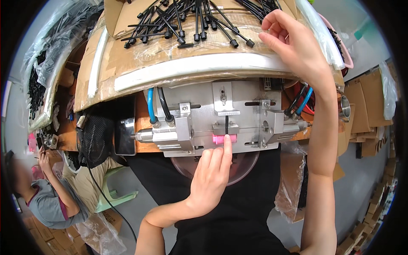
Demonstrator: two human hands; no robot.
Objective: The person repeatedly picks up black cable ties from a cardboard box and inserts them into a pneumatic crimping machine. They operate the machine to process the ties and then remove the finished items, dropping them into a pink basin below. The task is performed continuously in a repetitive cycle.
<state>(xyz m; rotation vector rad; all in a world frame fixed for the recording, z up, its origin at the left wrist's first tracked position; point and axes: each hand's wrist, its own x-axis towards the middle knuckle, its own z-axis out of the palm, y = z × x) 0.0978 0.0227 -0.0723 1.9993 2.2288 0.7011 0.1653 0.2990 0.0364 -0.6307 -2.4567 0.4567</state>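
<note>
In front of me sits a metal fixture [203, 140] with a clamp block on each side. A short black rod [226, 124] stands at its middle, just behind a bright pink block [218, 139]. My left hand [211, 178] has its index finger stretched out, the tip touching the pink block near the rod's lower end. Its other fingers are bent and hold nothing visible. Over the cardboard, my right hand [293, 44] is raised with thumb and loosely curled fingers apart, nothing visible between them. Nearby lie several black rods with wider ends [199, 25].
The rods lie on a cardboard box [170, 49] edged with white foam. Blue hoses [151, 106] and black ones run to the fixture. A dark tablet-like device [125, 136] and a black mesh bag [97, 138] are at left. Beyond, a person [55, 191] sits with a raised hand.
</note>
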